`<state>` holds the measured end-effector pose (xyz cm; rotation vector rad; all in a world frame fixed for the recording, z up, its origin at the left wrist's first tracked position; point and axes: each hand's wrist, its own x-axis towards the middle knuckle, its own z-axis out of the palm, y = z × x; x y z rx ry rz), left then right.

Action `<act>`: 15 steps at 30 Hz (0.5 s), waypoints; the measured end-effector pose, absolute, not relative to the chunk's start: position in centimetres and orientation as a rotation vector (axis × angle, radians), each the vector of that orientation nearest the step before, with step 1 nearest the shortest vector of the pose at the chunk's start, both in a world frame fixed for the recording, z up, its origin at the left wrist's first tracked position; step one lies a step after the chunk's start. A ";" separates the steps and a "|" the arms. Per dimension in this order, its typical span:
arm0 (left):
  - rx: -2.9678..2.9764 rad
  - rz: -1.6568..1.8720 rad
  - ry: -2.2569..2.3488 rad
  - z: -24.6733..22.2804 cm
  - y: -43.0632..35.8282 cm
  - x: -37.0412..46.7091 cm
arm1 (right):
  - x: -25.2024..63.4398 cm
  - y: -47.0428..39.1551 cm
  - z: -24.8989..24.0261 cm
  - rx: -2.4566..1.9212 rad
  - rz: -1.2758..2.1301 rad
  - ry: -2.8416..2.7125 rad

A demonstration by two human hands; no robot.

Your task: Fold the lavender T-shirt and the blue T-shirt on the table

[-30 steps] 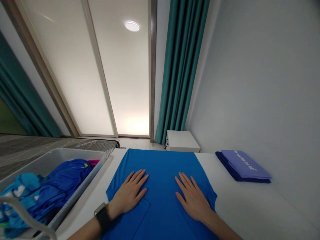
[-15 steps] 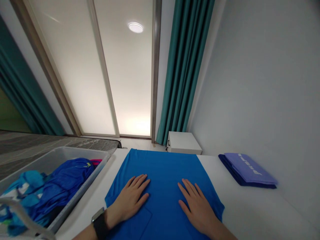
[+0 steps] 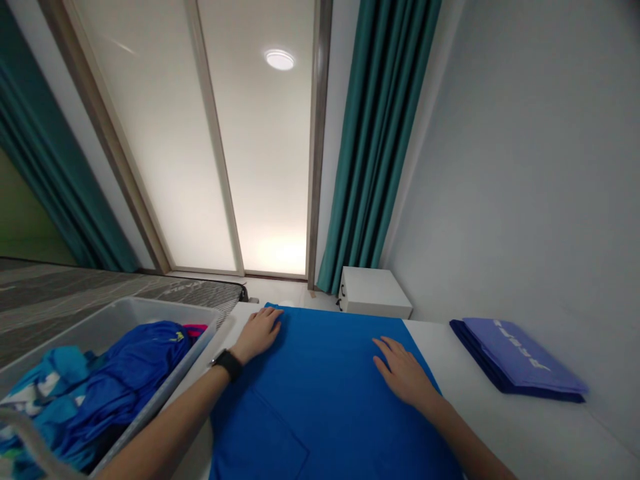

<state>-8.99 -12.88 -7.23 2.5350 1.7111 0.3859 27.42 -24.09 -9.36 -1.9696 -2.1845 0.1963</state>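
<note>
A blue garment (image 3: 330, 393) lies spread flat on the white table (image 3: 430, 343), its far edge close to the table's far edge. My left hand (image 3: 259, 331) rests on the garment's far left corner, fingers apart, with a dark watch on the wrist. Over the right part of the cloth is my right hand (image 3: 401, 371), its fingers spread and holding nothing. Whether its palm touches the fabric is hard to tell.
To the left stands a grey-white bin (image 3: 200, 340) with crumpled blue clothes (image 3: 133, 373) inside. Folded purple and navy clothes (image 3: 520, 353) lie at the right near the wall. A white cabinet (image 3: 375, 290) stands beyond the table.
My left hand has moved forward to the garment's far left corner. My right hand has shifted a little forward and right. The view has shifted slightly.
</note>
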 end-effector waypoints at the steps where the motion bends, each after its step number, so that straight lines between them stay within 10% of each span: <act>1: 2.520 0.390 1.765 -7.3 -12.2 -9.3 | 27.5 -23.9 -9.3 -1.981 0.189 -2.187; 15: 2.322 0.294 1.833 -10.0 -4.9 -11.6 | 26.1 -24.3 -11.3 -1.931 -0.174 -2.113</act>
